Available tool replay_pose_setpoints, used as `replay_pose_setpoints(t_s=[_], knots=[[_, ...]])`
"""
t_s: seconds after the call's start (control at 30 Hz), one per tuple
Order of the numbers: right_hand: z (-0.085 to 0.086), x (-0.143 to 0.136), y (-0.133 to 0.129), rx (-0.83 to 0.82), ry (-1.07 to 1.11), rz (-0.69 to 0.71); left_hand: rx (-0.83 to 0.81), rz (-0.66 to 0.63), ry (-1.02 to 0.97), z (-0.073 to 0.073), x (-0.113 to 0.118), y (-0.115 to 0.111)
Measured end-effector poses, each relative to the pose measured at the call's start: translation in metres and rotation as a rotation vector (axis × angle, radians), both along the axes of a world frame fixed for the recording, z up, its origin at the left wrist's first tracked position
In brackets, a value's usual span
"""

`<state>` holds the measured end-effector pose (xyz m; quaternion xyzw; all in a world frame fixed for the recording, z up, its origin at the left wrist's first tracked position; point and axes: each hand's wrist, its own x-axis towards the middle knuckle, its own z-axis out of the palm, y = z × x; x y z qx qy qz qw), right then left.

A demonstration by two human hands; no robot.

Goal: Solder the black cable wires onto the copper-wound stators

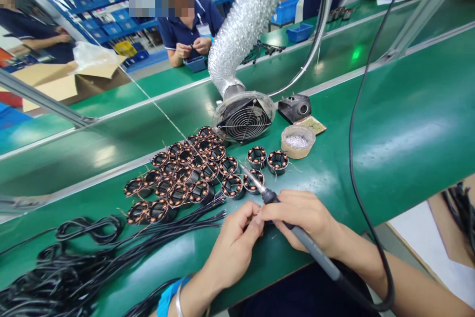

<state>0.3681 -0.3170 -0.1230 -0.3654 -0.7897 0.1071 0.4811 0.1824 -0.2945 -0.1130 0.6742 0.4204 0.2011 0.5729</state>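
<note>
My right hand (306, 218) is closed around a soldering iron (315, 248), whose metal tip points up and left over the copper-wound motor stators (185, 173). Its fingertips meet those of my left hand (237, 240), which is pinched shut. What the left fingers hold is hidden between the two hands. Just beyond the iron's tip stand two separate stators, one of them a stator (278, 162) with loose wire ends. Left of my left hand, a bundle of black cables (166, 233) lies with stripped, coloured ends beside the stator group.
A fume extractor (245, 119) on a silver duct hangs over the green bench (401, 124). Behind the stators are a soldering iron stand (296, 108) and a round tub (298, 141). The iron's black cord (352, 158) loops down on the right. A co-worker (191, 35) sits opposite.
</note>
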Motion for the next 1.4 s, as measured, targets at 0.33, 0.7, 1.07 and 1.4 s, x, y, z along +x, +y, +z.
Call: replay_pose_setpoints(t_s=[0.33, 0.7, 1.07, 1.4], knots=[[-0.002, -0.004, -0.012, -0.003, 0.044, -0.049, 0.209, -0.148, 0.192, 0.012, -0.004, -0.002], [0.000, -0.003, -0.013, -0.014, 0.110, -0.037, 0.188, -0.186, 0.223, 0.017, -0.006, -0.002], [-0.005, -0.005, -0.018, 0.014, 0.010, -0.066, -0.155, -0.050, 0.008, 0.003, -0.002, 0.000], [-0.014, -0.001, -0.027, -0.012, 0.131, -0.149, -0.468, 0.177, -0.123, -0.003, 0.012, -0.004]])
